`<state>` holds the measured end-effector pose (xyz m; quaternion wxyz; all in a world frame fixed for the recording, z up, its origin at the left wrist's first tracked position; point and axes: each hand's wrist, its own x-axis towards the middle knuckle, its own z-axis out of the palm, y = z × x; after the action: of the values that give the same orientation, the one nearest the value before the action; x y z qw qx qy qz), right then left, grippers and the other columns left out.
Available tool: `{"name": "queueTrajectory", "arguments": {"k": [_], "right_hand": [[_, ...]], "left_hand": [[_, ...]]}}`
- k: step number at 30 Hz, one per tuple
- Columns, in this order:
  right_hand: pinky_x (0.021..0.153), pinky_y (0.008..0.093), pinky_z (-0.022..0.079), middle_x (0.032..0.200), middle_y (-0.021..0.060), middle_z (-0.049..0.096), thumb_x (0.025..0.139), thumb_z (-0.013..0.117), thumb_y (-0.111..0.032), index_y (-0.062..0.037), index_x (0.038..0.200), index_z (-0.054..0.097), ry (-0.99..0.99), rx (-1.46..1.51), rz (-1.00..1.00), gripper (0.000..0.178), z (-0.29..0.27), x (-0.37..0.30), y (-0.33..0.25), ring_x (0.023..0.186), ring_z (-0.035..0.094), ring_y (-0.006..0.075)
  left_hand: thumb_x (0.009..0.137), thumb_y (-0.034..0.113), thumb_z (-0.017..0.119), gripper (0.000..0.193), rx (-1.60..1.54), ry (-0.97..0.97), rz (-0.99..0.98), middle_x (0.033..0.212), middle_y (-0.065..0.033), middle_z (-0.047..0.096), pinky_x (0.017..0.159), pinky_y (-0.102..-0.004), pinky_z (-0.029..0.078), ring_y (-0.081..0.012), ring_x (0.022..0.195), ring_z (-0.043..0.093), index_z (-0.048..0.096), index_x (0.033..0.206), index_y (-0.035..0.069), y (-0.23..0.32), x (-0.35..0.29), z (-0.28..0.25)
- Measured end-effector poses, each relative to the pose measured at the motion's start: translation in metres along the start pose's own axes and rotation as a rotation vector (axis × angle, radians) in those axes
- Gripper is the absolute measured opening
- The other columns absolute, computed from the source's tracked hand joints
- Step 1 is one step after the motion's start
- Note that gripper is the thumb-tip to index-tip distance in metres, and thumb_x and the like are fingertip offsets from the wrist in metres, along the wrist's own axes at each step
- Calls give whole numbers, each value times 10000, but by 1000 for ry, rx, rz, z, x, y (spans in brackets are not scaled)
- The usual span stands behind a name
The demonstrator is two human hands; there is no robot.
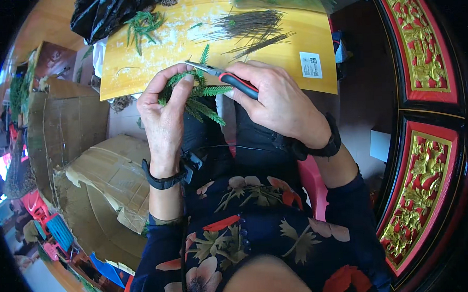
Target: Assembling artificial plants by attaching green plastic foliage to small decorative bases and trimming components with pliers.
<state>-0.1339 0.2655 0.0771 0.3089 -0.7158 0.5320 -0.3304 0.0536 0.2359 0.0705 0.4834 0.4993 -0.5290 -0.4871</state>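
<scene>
The left hand (164,110) is clamped on a green sprig (200,92), its fronds fanning out just right of the fingers, while the right hand (276,100) is closed on pliers (226,77) whose tips meet the sprig's top. This looks like wiring or trimming the stem (wires (250,28) lie beyond, on the board (137,72)); the next move likely calls for a firm squeeze at the stem.

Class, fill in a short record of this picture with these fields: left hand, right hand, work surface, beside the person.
left hand: left hand grips a green artificial sprig
right hand: right hand holds red-handled pliers at the sprig
work surface: yellow board with a bundle of thin wires and loose green sprigs
beside the person: cardboard boxes
</scene>
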Motion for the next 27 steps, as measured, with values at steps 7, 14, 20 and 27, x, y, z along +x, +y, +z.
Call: {"name": "queueTrajectory", "arguments": {"k": [7, 14, 20, 27], "right_hand": [[689, 430, 484, 863, 207, 626, 820, 630, -81, 13, 990, 587, 23, -59, -27, 199, 3, 4, 2, 805, 604, 394], [657, 410, 488, 821, 141, 604, 775, 622, -104, -23, 916, 592, 149, -477, -25, 166, 13, 13, 4, 749, 611, 329], [647, 323, 442, 772, 51, 501, 729, 596, -167, -65, 868, 589, 339, -1096, -343, 172, 25, 41, -12, 756, 552, 208], [673, 326, 427, 813, 78, 533, 737, 591, -152, -49, 874, 601, 350, -1064, -511, 172, 13, 55, -21, 799, 555, 213]], "left_hand": [[839, 58, 650, 188, 13, -6, 1, 899, -20, 660, 778, -196, 437, -59, 822, 567, 673, 1012, -13, -1, 2, -3], [857, 83, 621, 226, -193, -100, -250, 815, 5, 619, 685, -187, 412, -62, 724, 525, 644, 1058, -17, -6, 7, -17], [858, 94, 610, 267, -418, -97, -275, 761, 16, 573, 621, -188, 379, -67, 668, 477, 615, 1097, -25, -14, 20, -33], [875, 65, 589, 272, -311, 27, -166, 861, -2, 605, 688, -187, 407, -56, 762, 511, 601, 1137, -8, -15, 14, -35]]}}
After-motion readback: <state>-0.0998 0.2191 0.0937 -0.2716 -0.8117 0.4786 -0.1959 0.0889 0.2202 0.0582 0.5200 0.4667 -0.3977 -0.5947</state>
